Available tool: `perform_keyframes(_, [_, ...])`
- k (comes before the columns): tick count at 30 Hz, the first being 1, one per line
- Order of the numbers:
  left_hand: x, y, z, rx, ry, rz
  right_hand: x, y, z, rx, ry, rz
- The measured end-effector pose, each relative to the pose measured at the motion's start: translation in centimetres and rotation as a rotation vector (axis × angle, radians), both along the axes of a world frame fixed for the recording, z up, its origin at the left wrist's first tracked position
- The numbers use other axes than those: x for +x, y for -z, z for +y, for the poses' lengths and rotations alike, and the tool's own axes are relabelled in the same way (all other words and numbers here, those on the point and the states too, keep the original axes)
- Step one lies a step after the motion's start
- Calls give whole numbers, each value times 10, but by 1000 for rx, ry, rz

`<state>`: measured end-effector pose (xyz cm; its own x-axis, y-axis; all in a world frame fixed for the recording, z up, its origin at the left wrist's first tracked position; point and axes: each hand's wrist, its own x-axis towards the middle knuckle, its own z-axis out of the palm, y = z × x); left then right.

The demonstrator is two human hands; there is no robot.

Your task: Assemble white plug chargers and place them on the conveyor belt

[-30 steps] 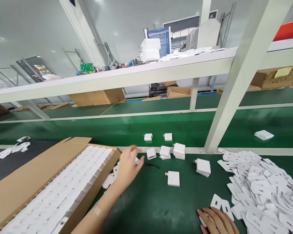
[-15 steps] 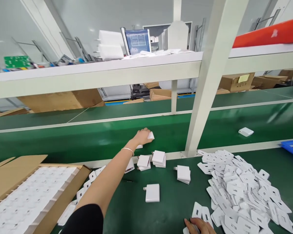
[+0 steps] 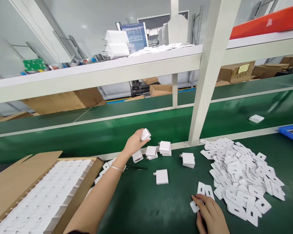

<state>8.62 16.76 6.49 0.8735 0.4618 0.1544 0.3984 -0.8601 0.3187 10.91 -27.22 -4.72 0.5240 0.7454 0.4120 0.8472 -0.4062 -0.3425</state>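
Note:
My left hand (image 3: 134, 142) is closed around a white charger (image 3: 146, 134), held up in front of the green belt. Several more white chargers stand below it on the dark green bench, some in stacked pairs: one pair (image 3: 165, 148) near the rail, another (image 3: 188, 160) farther right, and a single charger (image 3: 162, 176) nearer me with its prongs to the left. At the lower right, my right hand (image 3: 212, 213) has its fingers closed on the edge of a white slotted plate (image 3: 194, 206). Two similar plates (image 3: 205, 189) lie just beyond those fingertips.
A large heap of white slotted plates (image 3: 241, 178) covers the bench's right side. An open cardboard box (image 3: 84, 180) of white pieces stands at left. A slanted post (image 3: 202, 94) rises behind the bench. Another charger (image 3: 256, 118) is on the belt; a blue tray (image 3: 289, 132) sits far right.
My left hand has drawn back slightly from the belt, turning the charger upward. My right hand has come further into view at the slotted plate. The whole view has shifted.

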Motion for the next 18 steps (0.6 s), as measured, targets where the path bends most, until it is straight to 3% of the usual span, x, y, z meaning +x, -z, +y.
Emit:
perform_keyframes(3, [-58, 5, -32, -49, 0, -72, 6, -6, 0, -4, -1, -48])
perform_keyframes(6, [-106, 20, -71, -91, 10, -18, 18, -13, 3, -20, -44, -130])
perform_keyframes(10, [-136, 31, -103, -87, 7, -11, 35, -35, 15, -76, -134, -115])
perform_keyframes(13, [-147, 24, -115, -86, -42, -173, 33, -53, 28, -75, -205, -73])
perform_keyframes(15, [-157, 15, -128, -249, -28, -301, 22, -60, 35, -82, -246, -50])
perform_keyframes(18, [-178, 4, -159, -622, 27, -479, 0, -60, 38, -78, -239, -17])
